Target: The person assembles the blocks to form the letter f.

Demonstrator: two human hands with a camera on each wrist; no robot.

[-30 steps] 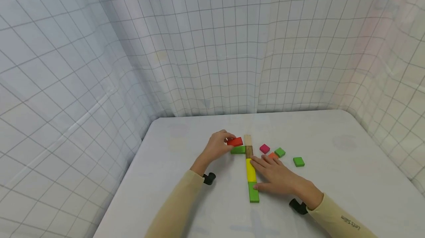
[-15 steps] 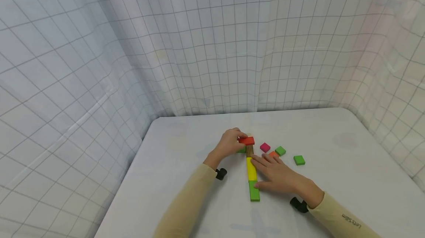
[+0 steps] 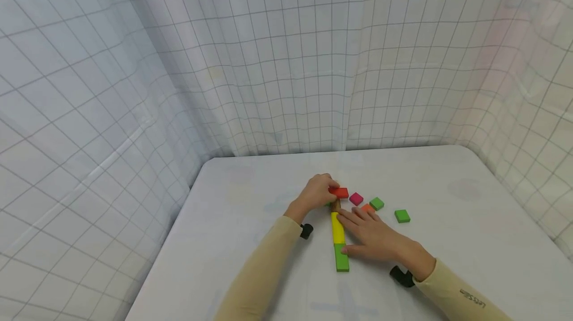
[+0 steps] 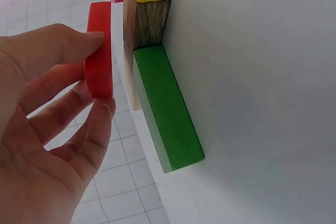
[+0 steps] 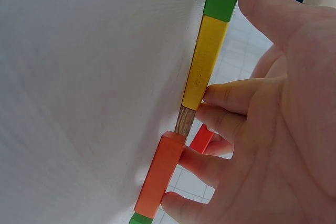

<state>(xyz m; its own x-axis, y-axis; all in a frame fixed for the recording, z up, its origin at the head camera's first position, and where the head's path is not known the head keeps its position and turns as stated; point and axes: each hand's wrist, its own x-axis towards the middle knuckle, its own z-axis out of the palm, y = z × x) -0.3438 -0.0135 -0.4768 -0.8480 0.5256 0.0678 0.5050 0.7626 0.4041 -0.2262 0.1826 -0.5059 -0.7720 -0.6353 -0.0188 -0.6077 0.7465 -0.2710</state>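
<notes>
Over the far part of the desk (image 3: 215, 241): red block (image 3: 341, 193), held at the far end of the row (image 3: 338, 224).
Left hand (image 3: 316, 191): thumb on 1 side of the red block, fingers on the other, in a pinch; the nearer of the 2 hands to it.
Right hand (image 3: 371, 239): fingers spread, gripping nothing; thumb at the near green block (image 3: 342, 260), fingertips against the yellow block (image 5: 202, 61) and the orange block (image 5: 160, 174).
Red block, direction: right of the left hand; to the far left of the right hand.
Red block, long axis: left to right, across the row, roughly parallel to the left green block (image 4: 167, 108).
Red block, height: appears raised, with a gap to the row in the left wrist view; piece directly beneath cannot be told.
Row, near to far: near green block, yellow block, brown block (image 4: 152, 22), pale block (image 4: 135, 95) (mostly hidden).
Brown block, sides: left green block touching at left; orange block appears to meet it at right.
Loose pieces, right of row: magenta block (image 3: 356, 198), small green block (image 3: 377, 203), 2nd small green block (image 3: 402, 216) farther right.
Red block to row (judgement): the crossing of their long axes is the governing relation.
</notes>
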